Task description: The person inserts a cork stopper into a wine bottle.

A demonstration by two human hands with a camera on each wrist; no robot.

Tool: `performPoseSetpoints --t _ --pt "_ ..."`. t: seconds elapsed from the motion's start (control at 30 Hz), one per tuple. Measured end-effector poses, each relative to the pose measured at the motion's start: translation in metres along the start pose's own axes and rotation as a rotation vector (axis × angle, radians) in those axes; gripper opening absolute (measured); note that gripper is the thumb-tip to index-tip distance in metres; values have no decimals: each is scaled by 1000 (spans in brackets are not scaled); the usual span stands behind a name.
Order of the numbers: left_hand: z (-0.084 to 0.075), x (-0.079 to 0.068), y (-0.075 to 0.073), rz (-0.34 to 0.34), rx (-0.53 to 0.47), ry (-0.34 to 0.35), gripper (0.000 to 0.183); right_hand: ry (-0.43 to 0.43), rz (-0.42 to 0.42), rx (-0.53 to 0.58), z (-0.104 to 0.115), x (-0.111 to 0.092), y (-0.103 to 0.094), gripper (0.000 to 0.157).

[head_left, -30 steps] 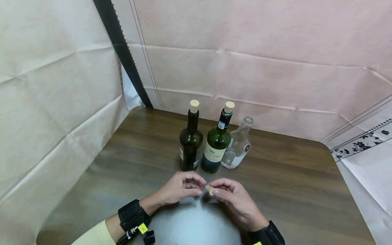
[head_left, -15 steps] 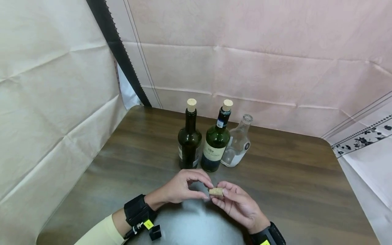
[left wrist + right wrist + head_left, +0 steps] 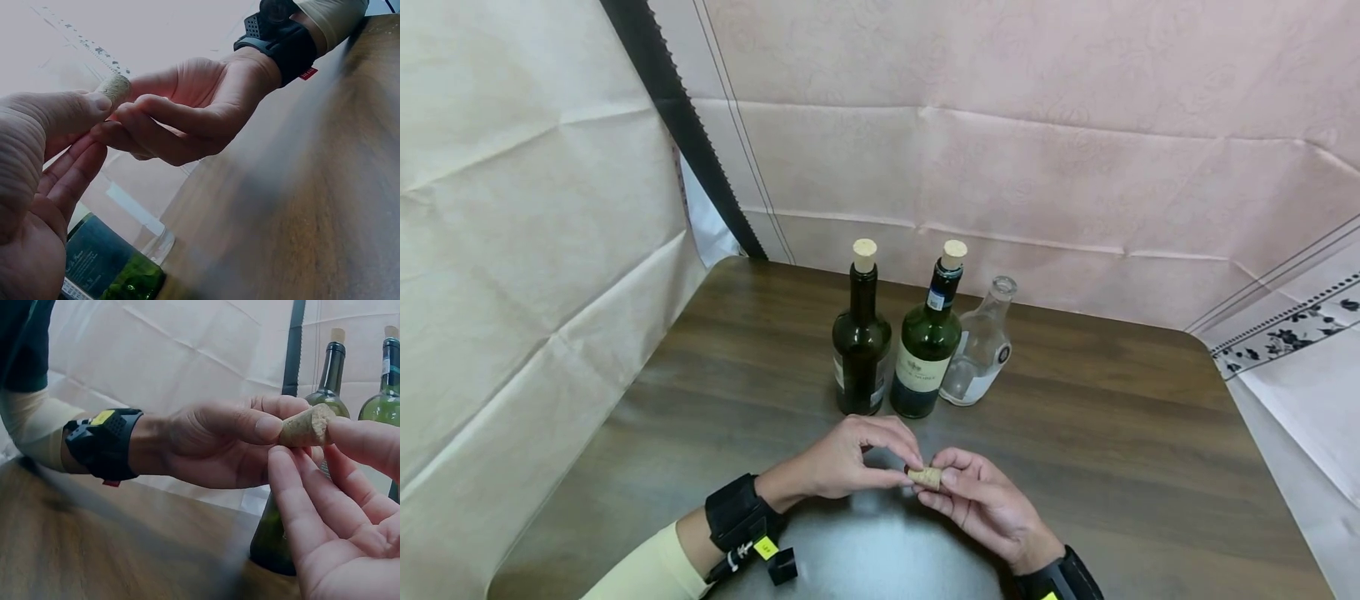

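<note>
Between my two hands is a tapered cork [image 3: 926, 477], held over the near part of the table in front of the bottles. My left hand [image 3: 853, 458] pinches its left end with the thumb, fingers behind, as the right wrist view shows. The thumb of my right hand [image 3: 988, 508] lies at the other end, whose face [image 3: 322, 424] looks rough and chipped. Right fingers curl beneath the cork. Behind the hands stand a dark wine bottle [image 3: 862, 342] and a green wine bottle [image 3: 929, 337], each with a pale cork in its mouth.
A clear glass bottle [image 3: 985, 350] without a stopper stands right of the green one, partly hidden by it. The wooden table [image 3: 1120, 433] runs back to a pale cloth wall [image 3: 1037, 183]. Another cloth [image 3: 542, 317] hangs along the left side.
The cork has turned from slanting in the right fingers to lying nearly level between both hands. My left thumb and fingers spread apart, then came onto its left end. The bottles stayed put.
</note>
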State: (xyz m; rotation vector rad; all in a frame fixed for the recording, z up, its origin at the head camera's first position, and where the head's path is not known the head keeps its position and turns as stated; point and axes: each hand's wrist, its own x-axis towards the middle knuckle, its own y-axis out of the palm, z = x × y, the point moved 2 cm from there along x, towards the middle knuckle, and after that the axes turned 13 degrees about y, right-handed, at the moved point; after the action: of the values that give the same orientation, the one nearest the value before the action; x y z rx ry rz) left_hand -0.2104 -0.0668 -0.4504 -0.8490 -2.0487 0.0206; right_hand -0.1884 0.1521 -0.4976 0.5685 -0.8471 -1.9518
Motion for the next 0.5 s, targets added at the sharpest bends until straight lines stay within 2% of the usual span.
performPoseSetpoints --t 0.13,0.3,0.4,0.5 --pt "12 -8 1 -3 3 8 21 -34 -81 -66 3 -4 2 33" --pt "17 -12 0 -19 12 2 17 -143 -255 -211 10 -12 7 26" --pt "18 -14 1 -35 17 -29 17 -267 -346 -421 15 -16 10 25" --pt "19 -14 2 -48 13 -55 18 -417 -414 -659 19 -18 17 30"
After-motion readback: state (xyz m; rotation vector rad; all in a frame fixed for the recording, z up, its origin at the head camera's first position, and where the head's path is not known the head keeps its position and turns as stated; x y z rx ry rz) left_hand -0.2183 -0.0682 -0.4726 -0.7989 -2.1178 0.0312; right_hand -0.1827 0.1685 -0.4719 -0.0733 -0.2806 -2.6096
